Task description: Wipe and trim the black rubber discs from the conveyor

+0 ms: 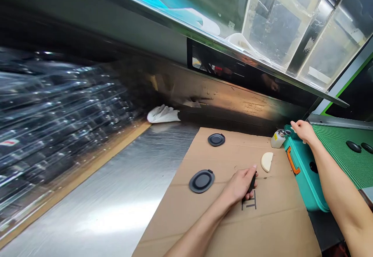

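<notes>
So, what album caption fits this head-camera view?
Left hand holding a black piece over cardboard near a pale half-disc, right hand by a teal box.

Two round black plastic discs (201, 181) lie on flat brown cardboard (230, 163), rectangular teal plastic case (303, 179) at its three o'clock.

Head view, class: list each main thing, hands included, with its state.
Teal rectangular plastic bin: open-topped.
Black object: held, partly hidden.
Left hand: grip closed on the black object.
Right hand: at the bin's far end; grip contents unclear.
Nearer dark-grey oval disc: lying flat.
Farther dark-grey oval disc: lying flat.
Cream half-round pad: lying flat.
White bottle with metal top: upright.
White cloth: crumpled.
</notes>
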A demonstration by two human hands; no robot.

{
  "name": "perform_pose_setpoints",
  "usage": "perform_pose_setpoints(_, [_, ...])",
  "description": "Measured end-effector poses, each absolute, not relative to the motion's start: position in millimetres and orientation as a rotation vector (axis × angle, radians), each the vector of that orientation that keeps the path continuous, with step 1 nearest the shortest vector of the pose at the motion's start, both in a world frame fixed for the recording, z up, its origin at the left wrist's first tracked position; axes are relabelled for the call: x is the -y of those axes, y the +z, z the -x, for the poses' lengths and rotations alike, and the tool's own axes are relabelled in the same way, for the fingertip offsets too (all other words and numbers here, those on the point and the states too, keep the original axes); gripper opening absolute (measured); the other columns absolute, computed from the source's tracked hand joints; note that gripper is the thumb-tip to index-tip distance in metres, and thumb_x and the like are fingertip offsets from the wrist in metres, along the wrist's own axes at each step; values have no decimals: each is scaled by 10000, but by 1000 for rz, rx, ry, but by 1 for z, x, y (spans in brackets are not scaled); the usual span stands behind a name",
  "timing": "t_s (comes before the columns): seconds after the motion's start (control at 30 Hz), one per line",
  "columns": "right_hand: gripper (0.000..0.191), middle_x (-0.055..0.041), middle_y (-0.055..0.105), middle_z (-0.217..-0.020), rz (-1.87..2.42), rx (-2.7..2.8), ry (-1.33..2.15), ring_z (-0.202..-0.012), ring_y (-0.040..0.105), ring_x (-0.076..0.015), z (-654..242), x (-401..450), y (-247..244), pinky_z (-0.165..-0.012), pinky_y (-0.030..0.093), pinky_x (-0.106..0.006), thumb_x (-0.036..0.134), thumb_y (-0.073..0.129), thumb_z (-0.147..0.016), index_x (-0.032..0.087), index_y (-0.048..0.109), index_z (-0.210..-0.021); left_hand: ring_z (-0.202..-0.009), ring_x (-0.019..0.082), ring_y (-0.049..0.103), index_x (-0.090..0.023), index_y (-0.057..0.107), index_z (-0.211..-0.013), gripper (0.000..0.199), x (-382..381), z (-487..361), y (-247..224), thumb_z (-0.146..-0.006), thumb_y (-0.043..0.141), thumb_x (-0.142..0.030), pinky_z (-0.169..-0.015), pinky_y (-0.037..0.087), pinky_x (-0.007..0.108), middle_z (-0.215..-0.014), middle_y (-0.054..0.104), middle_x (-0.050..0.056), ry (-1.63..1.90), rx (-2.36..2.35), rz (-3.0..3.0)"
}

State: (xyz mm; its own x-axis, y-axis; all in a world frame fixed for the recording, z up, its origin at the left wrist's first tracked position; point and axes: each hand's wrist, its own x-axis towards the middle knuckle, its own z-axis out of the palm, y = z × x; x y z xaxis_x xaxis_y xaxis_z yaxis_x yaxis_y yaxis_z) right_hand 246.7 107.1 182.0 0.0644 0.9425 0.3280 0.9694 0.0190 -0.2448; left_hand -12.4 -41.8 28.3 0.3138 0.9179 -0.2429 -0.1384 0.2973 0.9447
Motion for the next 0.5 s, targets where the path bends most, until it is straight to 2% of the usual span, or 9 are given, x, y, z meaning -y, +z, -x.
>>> perform_pose_setpoints(0.07, [385,-36,652,-648,2000,1948,-70,-466,522,-106,-241,-112,180,-479,380,-210,475,506,-930,163,673,-778,-397,106,537,-144,549,-881,640,42,12,29,-767,504,-772,-369,324,209,-654,621,21,880,-977,-996])
perform_pose_setpoints(0.17, [246,-14,641,-607,2011,2040,18,-448,525,-108,-232,-117,171,-479,388,-211,357,569,-873,162,718,-853,-392,111,540,-149,546,-880,627,42,12,29,-760,524,-764,-371,324,210,-641,617,15,886,-970,-978])
perform_pose_setpoints(0.3, [118,-40,703,-726,1963,2165,-14,-650,609,-142,-227,-121,170,-598,432,-216,237,673,-769,162,749,-818,-390,108,541,-152,536,-875,617,41,12,28,-767,525,-759,-373,319,207,-633,614,9,891,-966,-972])
perform_pose_setpoints(0.37, [126,-50,721,-794,1917,2164,-75,-745,630,-165,-230,-118,182,-679,454,-235,262,679,-786,171,756,-825,-394,110,544,-148,539,-878,627,41,12,28,-771,517,-765,-372,327,211,-636,616,13,893,-961,-975])
perform_pose_setpoints(0.5, [338,-62,727,-921,1642,1835,-326,-834,648,-201,-229,-90,217,-784,489,-311,446,638,-863,186,723,-1062,-389,109,532,-139,551,-914,632,39,14,30,-795,509,-758,-368,330,216,-648,628,24,909,-924,-902])
